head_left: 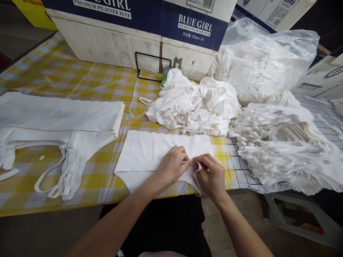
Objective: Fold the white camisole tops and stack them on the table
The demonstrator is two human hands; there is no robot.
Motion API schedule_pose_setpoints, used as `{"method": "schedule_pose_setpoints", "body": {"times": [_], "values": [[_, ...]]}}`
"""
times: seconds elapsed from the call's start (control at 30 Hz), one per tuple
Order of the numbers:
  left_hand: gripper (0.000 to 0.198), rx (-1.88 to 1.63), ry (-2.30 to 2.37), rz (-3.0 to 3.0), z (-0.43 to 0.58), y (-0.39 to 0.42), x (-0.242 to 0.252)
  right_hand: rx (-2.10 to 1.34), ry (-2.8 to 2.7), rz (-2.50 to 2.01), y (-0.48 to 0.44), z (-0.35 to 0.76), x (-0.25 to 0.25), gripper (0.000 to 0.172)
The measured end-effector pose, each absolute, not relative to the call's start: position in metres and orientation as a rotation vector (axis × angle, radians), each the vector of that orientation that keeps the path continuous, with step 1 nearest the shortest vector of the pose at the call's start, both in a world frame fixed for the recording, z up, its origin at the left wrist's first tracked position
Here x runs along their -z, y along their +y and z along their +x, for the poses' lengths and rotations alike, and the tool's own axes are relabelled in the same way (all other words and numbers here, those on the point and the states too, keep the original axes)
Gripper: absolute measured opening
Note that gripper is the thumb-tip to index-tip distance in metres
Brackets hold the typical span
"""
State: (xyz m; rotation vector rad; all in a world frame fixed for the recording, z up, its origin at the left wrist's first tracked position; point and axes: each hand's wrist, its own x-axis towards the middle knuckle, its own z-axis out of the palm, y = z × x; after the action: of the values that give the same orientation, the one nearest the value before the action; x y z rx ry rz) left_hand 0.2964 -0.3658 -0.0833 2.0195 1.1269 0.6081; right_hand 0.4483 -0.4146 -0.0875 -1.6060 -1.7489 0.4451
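A flat white garment lies on the yellow checked tablecloth at the front edge. My left hand rests on its lower right part, fingers pinched on a thin white strap. My right hand pinches the same strap right beside it, and the strap loops down past the garment's corner. The two hands almost touch at the fingertips.
A stack of flat white garments with hanging straps lies to the left. A crumpled white pile, a clear plastic bag of white cloth and a fanned stack sit right. Beer cartons stand behind, with a grey stool below right.
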Motion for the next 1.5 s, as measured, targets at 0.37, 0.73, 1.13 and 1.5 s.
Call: {"method": "schedule_pose_setpoints", "body": {"times": [0.37,0.73,1.13,1.5], "values": [[0.009,-0.634,1.066,2.064,0.295,-0.368,0.088,-1.500,-1.018,-1.482,-0.427,0.454,0.068,0.019],[0.024,-0.526,0.916,2.176,0.285,-0.369,0.084,-1.389,-0.661,-1.526,-0.522,0.474,0.057,0.037],[0.030,-0.482,0.857,2.175,0.282,-0.367,0.081,-1.307,-0.811,-1.696,-0.578,0.465,0.085,0.027],[0.042,-0.429,0.823,2.014,0.252,-0.380,0.056,-1.210,-0.630,-1.732,-0.600,0.462,0.139,0.026]]}}
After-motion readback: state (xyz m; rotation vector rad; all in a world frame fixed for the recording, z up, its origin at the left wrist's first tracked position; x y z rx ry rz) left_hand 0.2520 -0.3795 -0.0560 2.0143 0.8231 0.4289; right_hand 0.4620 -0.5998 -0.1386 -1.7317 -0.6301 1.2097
